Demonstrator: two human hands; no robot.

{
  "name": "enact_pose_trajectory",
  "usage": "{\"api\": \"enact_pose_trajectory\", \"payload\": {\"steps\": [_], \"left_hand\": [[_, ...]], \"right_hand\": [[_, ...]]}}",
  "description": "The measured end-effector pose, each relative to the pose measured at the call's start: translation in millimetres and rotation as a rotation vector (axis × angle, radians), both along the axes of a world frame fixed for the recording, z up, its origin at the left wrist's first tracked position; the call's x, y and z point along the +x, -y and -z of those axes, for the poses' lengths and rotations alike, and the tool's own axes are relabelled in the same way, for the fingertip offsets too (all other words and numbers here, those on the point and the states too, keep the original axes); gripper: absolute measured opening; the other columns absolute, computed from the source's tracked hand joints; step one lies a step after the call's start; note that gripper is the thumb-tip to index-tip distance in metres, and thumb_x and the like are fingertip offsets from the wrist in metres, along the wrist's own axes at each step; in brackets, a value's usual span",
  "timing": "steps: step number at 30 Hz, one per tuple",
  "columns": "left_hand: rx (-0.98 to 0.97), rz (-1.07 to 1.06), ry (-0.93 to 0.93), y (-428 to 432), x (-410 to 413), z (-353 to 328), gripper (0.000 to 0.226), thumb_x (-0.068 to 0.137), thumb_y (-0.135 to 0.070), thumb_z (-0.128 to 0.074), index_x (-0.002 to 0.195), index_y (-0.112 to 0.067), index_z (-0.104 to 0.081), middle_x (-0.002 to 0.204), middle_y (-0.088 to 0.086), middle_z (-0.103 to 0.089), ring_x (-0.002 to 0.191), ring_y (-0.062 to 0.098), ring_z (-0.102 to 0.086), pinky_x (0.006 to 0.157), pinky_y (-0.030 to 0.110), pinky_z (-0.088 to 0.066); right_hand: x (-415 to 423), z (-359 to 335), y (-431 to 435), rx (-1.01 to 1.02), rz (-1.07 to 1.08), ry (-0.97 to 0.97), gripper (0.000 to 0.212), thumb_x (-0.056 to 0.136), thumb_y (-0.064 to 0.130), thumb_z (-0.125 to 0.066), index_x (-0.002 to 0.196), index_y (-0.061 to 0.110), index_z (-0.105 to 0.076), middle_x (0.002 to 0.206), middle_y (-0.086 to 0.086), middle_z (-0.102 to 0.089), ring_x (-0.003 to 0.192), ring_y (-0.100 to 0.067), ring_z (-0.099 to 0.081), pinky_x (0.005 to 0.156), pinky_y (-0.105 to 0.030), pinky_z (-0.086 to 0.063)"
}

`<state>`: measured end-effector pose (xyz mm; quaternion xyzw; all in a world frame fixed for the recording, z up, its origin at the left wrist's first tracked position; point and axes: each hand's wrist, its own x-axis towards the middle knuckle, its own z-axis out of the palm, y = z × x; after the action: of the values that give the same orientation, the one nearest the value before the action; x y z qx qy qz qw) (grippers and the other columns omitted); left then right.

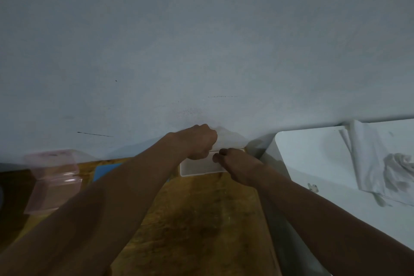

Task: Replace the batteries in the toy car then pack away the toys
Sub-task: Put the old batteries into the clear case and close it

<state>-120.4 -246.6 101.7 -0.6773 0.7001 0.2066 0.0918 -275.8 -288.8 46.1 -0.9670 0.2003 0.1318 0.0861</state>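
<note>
Clear plastic box [201,167] sat at far edge of wooden tabletop [190,219], against the wall. Left hand [199,141] fisted on its raised lid; right hand [237,163] pinched the rim beside it.
</note>
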Motion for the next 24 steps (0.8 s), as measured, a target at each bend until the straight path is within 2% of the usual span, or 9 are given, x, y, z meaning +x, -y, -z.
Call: {"api": "enact_pose_trajectory", "payload": {"steps": [5,9,16,24], "left_hand": [[0.002,-0.020,0.005,0.3,0.7,8.6,0.020,0.096,-0.011,-0.049,0.110,-0.004,-0.061,0.106,0.016,-0.060,0.089,0.027,-0.062,0.077,0.034,-0.052],[0.007,-0.026,-0.016,2.3,1.0,11.9,0.025,0.096,-0.013,-0.050,0.117,-0.003,-0.061,0.110,0.017,-0.061,0.093,0.028,-0.062,0.083,0.037,-0.054],[0.021,-0.014,-0.005,2.9,1.9,16.5,0.024,0.097,-0.015,-0.048,0.113,-0.002,-0.062,0.106,0.017,-0.060,0.090,0.029,-0.062,0.081,0.038,-0.054],[0.010,0.007,-0.004,2.1,2.0,19.7,0.024,0.096,-0.014,-0.050,0.112,-0.002,-0.063,0.106,0.018,-0.061,0.089,0.030,-0.062,0.078,0.037,-0.052]], "right_hand": [[-1.7,3.5,0.8,0.009,-0.001,-0.052,0.045,0.094,0.003,-0.049,0.138,0.014,-0.043,0.133,-0.014,-0.051,0.119,-0.030,-0.051,0.103,-0.039,-0.045],[2.9,6.1,9.2,-0.008,-0.048,-0.084,0.042,0.095,0.009,-0.050,0.137,0.015,-0.044,0.132,-0.014,-0.051,0.117,-0.030,-0.051,0.101,-0.039,-0.046],[5.0,10.1,17.5,-0.012,-0.092,-0.132,0.040,0.093,0.007,-0.053,0.131,0.014,-0.050,0.130,-0.013,-0.053,0.118,-0.032,-0.050,0.100,-0.040,-0.045],[-1.4,15.1,17.6,0.064,0.020,-0.054,0.048,0.091,0.004,-0.058,0.137,0.014,-0.050,0.137,-0.012,-0.054,0.121,-0.031,-0.054,0.107,-0.036,-0.041]]}}
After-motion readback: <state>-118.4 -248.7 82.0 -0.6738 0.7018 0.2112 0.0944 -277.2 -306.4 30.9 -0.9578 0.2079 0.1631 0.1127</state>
